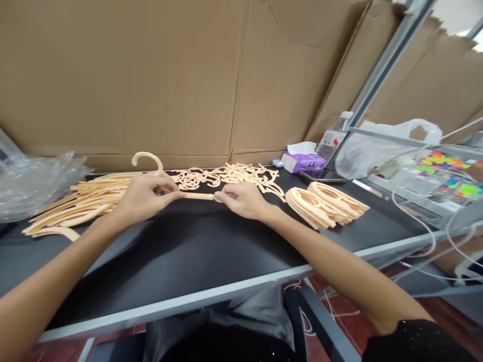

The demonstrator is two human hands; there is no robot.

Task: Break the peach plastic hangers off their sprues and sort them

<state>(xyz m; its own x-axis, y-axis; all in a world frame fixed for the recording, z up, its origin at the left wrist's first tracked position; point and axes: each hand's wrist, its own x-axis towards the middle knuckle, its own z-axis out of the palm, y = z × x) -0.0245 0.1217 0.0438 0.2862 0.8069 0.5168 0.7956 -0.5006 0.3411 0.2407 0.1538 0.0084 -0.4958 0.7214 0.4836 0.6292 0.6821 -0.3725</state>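
Note:
Between my hands is a cream plastic clothes hanger (199, 196), held above the black tabletop with its narrow bar running level. My left hand (148, 196) pinches one end between thumb and fingers, and a curved hook (150, 156) rises above that hand. At the other end of the bar, my right hand (241, 198) is closed on it with thumb and fingers. My fingers hide parts of the hanger. Beside my left forearm lies a pile of long curved hanger pieces (81, 203). Behind both hands are many loose hooks (234, 174) in a heap.
Stacked hanger pieces (320, 203) lie right of my right hand. Farther back are a purple tissue pack (304, 161), a phone (322, 176) and a bottle (332, 138). Clear plastic wrap (35, 186) sits at the left. Cardboard (151, 75) walls the back; white cables (418, 221) hang at the right.

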